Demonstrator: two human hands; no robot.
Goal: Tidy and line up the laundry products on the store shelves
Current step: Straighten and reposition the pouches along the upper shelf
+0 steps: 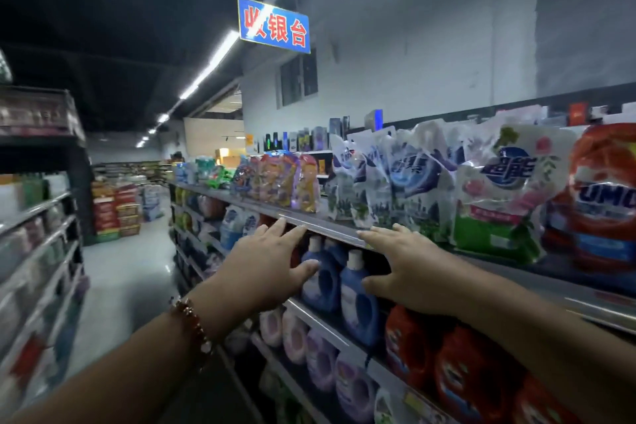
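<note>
Both hands reach out toward the front edge of the top shelf (323, 222), the grey ledge that runs diagonally across the view, and everything here is placed from that ledge. The left hand (272, 263) is spread, fingers straight, its fingertips at the ledge's edge and its thumb lying against the shoulder of a blue detergent bottle (318, 280) just beneath the ledge. It grips nothing. A beaded bracelet (192, 323) circles that wrist. The right hand (402, 265) is likewise flat and extended, fingers pointing at the ledge, thumb stretched down beside a second blue bottle (358, 296) that stands touching the first; this hand also holds nothing.

On top of the ledge, right above the right hand, stands a row of white and blue refill pouches (395, 179), leaning unevenly against one another. Further right along the ledge sits a white pouch with a green base and pink flowers (506, 196), then an orange-red detergent bag (605, 196). To the left along the ledge are colourful pouches (285, 182).

One level below the blue bottles stand pink and lilac bottles (303, 344), with red bottles (409, 344) to their right. Above the ledge hangs a blue sign with red characters (273, 26). Across the aisle from the ledge, blurred shelving (34, 217) carries more goods.
</note>
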